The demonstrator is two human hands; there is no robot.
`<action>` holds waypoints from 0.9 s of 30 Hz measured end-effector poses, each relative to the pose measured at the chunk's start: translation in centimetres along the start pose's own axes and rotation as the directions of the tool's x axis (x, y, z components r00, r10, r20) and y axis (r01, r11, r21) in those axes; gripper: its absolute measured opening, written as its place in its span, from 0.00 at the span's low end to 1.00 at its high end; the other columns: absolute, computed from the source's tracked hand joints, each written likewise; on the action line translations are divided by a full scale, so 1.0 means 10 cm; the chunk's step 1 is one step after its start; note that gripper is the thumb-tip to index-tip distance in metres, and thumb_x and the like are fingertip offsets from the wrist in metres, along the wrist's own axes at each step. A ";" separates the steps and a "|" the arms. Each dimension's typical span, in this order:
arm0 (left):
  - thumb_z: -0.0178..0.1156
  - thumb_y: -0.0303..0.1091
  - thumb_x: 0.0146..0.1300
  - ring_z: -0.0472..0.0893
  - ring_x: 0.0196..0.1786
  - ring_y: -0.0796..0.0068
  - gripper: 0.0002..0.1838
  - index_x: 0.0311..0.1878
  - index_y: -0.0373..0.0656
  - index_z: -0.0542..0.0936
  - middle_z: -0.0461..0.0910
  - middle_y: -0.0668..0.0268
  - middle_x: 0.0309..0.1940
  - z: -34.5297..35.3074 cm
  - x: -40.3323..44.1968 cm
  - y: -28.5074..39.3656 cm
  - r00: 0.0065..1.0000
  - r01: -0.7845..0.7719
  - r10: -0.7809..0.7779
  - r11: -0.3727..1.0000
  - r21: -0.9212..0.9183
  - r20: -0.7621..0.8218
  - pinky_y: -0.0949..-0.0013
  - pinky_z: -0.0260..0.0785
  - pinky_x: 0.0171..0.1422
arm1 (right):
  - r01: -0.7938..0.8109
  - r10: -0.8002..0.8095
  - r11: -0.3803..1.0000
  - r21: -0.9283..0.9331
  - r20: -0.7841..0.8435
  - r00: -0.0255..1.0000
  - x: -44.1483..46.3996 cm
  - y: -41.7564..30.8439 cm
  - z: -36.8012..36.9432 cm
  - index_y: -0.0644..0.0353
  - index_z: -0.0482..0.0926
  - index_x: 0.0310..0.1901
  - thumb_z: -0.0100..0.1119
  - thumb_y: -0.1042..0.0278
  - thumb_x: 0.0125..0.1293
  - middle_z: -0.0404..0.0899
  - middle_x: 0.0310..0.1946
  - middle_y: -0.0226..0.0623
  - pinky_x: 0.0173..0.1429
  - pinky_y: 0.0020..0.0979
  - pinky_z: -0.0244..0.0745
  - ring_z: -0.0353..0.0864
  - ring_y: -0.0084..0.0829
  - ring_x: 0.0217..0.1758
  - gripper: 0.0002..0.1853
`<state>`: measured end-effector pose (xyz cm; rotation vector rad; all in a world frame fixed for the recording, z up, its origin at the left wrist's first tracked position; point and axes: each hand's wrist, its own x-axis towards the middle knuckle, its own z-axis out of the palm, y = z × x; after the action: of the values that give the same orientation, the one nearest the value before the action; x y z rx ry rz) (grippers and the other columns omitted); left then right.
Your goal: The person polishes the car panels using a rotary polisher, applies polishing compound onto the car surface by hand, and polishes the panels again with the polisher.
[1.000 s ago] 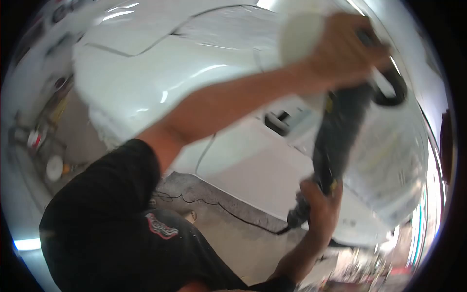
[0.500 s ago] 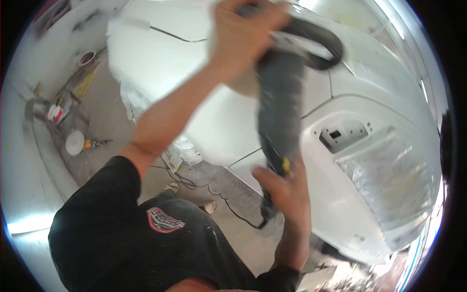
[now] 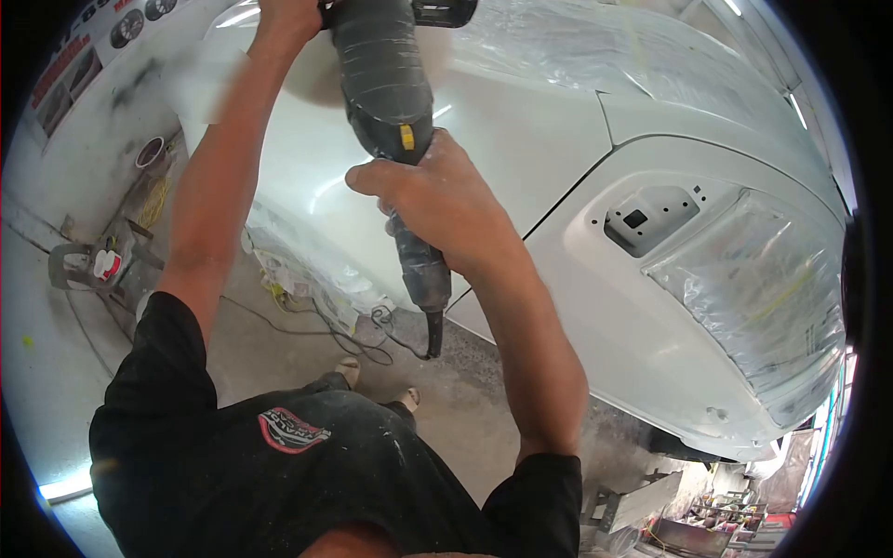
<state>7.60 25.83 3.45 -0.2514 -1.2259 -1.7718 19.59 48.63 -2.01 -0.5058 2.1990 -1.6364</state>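
A dark power polisher with a yellow switch lies over the white car panel. My right hand is wrapped round its rear grip, the thumb stretched to the left. At the top edge my left hand is closed at the tool's front handle, partly cut off by the frame. The polisher's pad is mostly hidden beneath the tool, over the panel. From the rear of the tool a black cord hangs down towards the floor.
Plastic sheeting covers the window opening, near a door-handle recess. A stand with a red and white can is at the left, below a posted wall. My shoes are on the floor. Cluttered shelving stands lower right.
Both hands and the polisher have moved left across the panel in view. The camera view has shifted too, bringing the wall poster into sight. Both hands keep their hold.
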 end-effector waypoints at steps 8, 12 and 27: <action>0.68 0.32 0.65 0.68 0.11 0.79 0.11 0.28 0.42 0.79 0.77 0.64 0.17 0.89 -0.33 0.02 0.991 0.055 -0.045 0.996 -0.077 0.122 0.72 0.56 0.14 | 0.045 -0.049 0.999 -0.025 -0.209 0.977 -0.58 0.06 -0.46 0.67 0.76 0.46 0.71 0.61 0.57 0.76 0.31 0.33 0.34 0.29 0.74 0.76 0.25 0.30 0.22; 0.69 0.34 0.65 0.68 0.12 0.78 0.14 0.26 0.42 0.77 0.76 0.64 0.17 1.27 -0.44 0.03 0.973 0.037 0.008 0.981 -0.193 0.229 0.71 0.57 0.14 | -0.007 -0.004 0.999 -0.036 -0.288 0.957 -0.81 0.03 -0.69 0.65 0.74 0.47 0.71 0.61 0.57 0.75 0.30 0.32 0.35 0.28 0.74 0.75 0.23 0.30 0.23; 0.68 0.34 0.66 0.68 0.12 0.80 0.10 0.30 0.42 0.79 0.77 0.66 0.19 0.11 -0.17 -0.02 0.999 0.003 -0.001 0.999 -0.044 0.049 0.75 0.59 0.14 | 0.022 -0.023 1.000 -0.018 -0.038 0.999 -0.18 0.17 -0.03 0.83 0.63 0.51 0.68 0.59 0.54 0.79 0.39 0.57 0.48 0.38 0.79 0.83 0.45 0.42 0.36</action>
<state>7.99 27.75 2.80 -0.3214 -1.2230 -1.8051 20.85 50.22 -3.39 -0.5097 2.2449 -1.6534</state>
